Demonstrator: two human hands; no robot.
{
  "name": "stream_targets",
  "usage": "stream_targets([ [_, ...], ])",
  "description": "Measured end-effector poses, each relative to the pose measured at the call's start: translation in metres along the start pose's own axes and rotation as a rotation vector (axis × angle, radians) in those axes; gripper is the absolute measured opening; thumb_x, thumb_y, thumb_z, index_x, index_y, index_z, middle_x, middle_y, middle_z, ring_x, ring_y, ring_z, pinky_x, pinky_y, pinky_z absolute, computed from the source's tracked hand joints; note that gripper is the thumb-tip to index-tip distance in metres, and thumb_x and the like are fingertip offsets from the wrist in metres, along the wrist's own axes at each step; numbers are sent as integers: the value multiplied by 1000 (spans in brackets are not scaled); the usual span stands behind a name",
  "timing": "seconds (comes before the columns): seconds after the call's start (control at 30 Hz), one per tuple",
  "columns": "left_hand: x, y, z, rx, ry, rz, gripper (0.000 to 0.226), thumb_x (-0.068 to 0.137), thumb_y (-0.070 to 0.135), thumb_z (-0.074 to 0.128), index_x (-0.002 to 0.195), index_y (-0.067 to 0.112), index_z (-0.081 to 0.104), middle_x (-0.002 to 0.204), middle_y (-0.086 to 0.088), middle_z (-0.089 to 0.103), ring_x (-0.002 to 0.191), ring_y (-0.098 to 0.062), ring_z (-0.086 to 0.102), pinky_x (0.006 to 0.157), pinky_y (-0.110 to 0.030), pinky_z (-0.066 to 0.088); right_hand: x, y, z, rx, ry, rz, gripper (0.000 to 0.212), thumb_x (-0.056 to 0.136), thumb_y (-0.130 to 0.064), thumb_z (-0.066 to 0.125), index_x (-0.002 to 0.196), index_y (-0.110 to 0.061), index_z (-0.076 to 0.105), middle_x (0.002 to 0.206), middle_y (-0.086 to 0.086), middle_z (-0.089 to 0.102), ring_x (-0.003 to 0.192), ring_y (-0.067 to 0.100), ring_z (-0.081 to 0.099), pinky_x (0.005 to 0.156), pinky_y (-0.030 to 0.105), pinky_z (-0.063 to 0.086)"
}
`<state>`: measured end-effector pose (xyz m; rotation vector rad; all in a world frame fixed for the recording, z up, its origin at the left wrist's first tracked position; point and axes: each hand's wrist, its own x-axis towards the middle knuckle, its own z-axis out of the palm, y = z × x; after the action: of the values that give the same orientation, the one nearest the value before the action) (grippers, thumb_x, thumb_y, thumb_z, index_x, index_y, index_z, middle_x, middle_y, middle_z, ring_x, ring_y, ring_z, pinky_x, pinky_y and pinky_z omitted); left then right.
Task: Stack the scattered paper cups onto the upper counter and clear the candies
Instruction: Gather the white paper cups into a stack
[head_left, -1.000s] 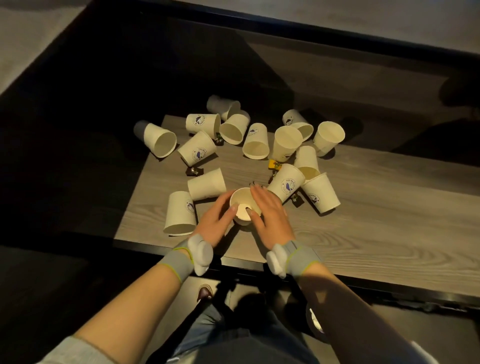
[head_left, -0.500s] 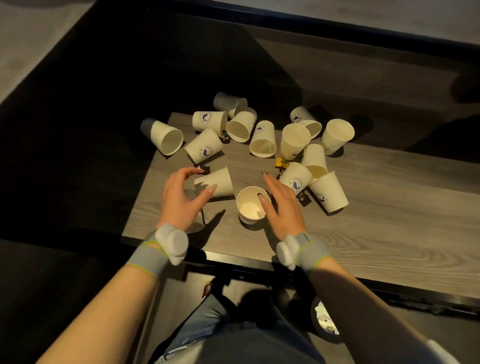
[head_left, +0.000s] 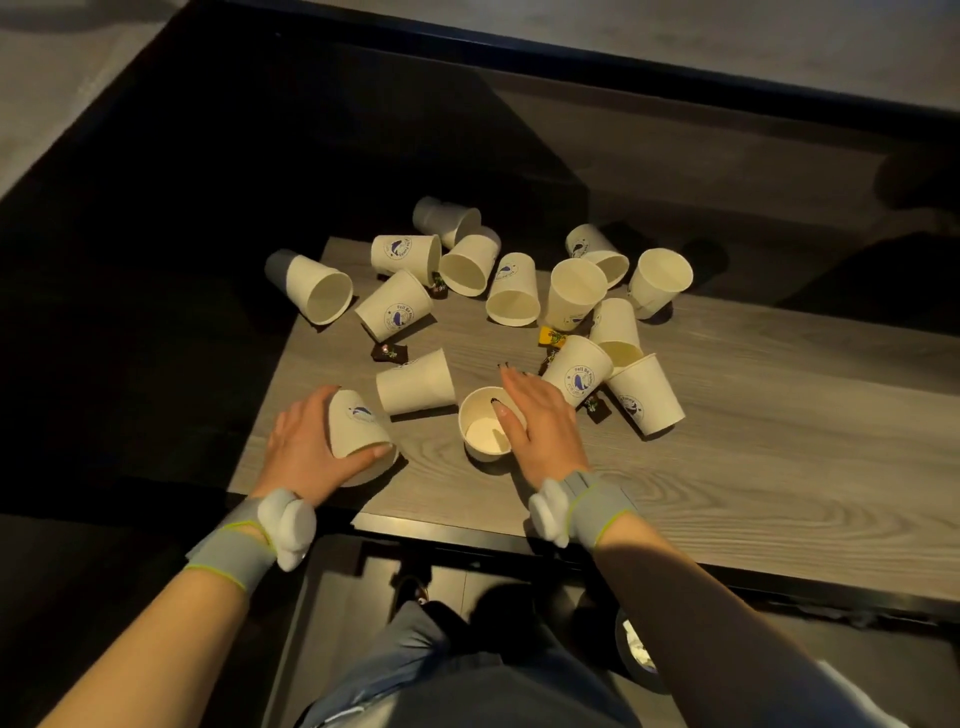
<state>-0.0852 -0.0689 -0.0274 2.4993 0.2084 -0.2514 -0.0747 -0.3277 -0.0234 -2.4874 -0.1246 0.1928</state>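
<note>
L hand (head_left: 301, 448) grips blue-logo cup (head_left: 358, 427); R hand (head_left: 546, 422) touches upright cup (head_left: 480, 435).

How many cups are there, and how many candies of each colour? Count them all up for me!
Paper cups: 15
Dark candies: 4 (one is half hidden by a cup)
Yellow candy: 1
Total: 20
</note>
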Motion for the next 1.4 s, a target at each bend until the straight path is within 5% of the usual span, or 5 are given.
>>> stream_targets([
  [0.33,-10,100,0,-761,-169,-72,74,73,74,29,121,22,48,127,-5,52,116,-19,51,95,-32,41,-8,-59,-32,573,65,-68,41,94,-32,41,133,-20,49,126,-6,54,118,6,46,98,10,36],
  [0.57,1,136,33,-501,-199,-79,83,78,74,8,137,27,41,130,-16,55,123,-36,46,108,-51,31,-3,-48,-44,639,282,52,31,97,-19,42,109,-7,67,99,0,60,94,13,57,83,21,44],
  [0.9,-7,103,83,-539,-126,34,41,99,36,24,130,25,47,133,-3,50,129,-18,40,109,-28,25,-13,1,1,53,5,267,39,99,-40,26,132,-38,47,147,-3,33,135,17,21,108,35,15],
  [1.2,-4,104,88,-562,-165,-76,46,100,29,26,138,9,42,144,-9,44,135,-22,38,106,-22,22,11,32,-38,-131,319,321,59,91,-42,47,143,-22,29,144,8,34,131,28,28,106,42,24],
  [1.4,4,110,90,-480,-54,12,39,101,25,25,121,9,55,121,-12,59,115,-25,52,92,-22,33,30,51,-45,-417,198,269,76,79,-49,62,140,-17,29,133,10,45,126,30,33,107,41,19],
])
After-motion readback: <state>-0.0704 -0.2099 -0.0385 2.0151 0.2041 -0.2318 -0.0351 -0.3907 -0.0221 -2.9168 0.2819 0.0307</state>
